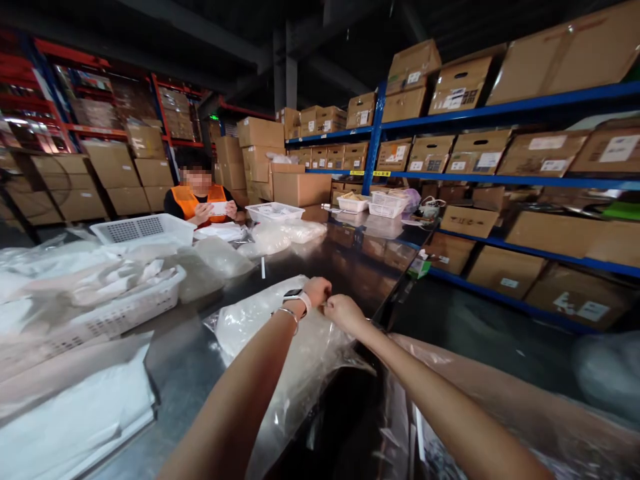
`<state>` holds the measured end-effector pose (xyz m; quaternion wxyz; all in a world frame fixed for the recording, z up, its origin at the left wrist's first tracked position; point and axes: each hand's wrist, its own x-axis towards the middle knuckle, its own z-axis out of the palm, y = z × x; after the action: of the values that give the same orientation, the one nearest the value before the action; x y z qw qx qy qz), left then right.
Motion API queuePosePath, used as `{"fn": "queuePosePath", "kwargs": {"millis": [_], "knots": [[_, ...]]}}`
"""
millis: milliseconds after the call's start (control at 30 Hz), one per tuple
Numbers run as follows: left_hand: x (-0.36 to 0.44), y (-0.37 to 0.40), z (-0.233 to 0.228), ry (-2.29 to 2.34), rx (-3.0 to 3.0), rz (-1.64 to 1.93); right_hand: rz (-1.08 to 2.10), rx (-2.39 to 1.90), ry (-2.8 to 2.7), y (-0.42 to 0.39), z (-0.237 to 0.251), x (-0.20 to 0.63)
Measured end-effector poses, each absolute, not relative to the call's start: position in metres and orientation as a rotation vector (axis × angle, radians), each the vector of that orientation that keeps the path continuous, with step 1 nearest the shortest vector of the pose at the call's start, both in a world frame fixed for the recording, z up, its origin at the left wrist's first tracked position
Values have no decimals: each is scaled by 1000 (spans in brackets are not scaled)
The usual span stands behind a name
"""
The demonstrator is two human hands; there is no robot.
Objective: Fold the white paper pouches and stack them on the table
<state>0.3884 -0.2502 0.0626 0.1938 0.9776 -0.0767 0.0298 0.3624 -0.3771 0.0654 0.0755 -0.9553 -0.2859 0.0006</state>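
Observation:
A clear plastic bag (305, 347) with whitish contents lies on the dark, shiny table in front of me. My left hand (316, 291), with a watch and a bracelet at the wrist, is closed at the bag's upper right edge. Right beside it, my right hand (344, 312) is closed too, its fingertips pinched close to the left hand's. Both hands appear to grip the bag's edge, though the fingers cover most of the spot they pinch.
White baskets (145, 231) and plastic-wrapped goods (215, 260) crowd the table's left side. A stack of white sheets (90, 407) lies near left. A co-worker in an orange vest (186, 202) sits across, holding a white item. Blue shelves (500, 179) with cartons stand right.

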Motion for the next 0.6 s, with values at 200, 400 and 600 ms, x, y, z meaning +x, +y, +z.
{"fn": "queuePosePath", "kwargs": {"millis": [200,400,600], "knots": [[398,-254,59,-298,2835,45,-218,-2854,-992,-379,56,340],[383,-250,64,-364,2745,223,-326,-2758,-958,-385,53,357],[337,-236,68,-544,2550,288,-274,-2420,-1015,-389,43,378]]}}
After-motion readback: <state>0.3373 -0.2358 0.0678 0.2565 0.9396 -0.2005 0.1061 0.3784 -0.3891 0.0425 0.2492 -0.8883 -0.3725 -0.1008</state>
